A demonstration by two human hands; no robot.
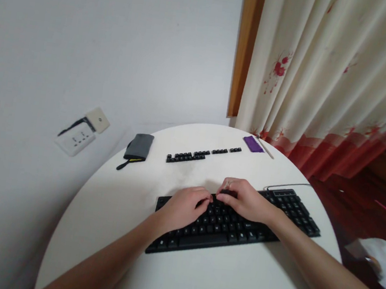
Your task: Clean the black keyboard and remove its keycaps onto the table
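A black keyboard [210, 229] lies on the round white table, tilted slightly across it. Over its upper left part is my left hand [183, 207], its fingers curled and the fingertips close to the top edge. My right hand [242, 199] bends in from the other side, thumb and fingers drawn together above the top rows. What either hand pinches, if anything, is too small or hidden to name. Beyond the hands, loose black keycaps [186, 157] stand lined up in short rows, with more keycaps [220, 151] further right.
A grey pouch [139, 147] with a strap lies at the back left. At the back right are a purple cloth [253, 144] and a thin stick-like tool [266, 148]. The keyboard's cable [289, 185] runs off the right edge. Wall and curtain [293, 82] border the table [97, 226].
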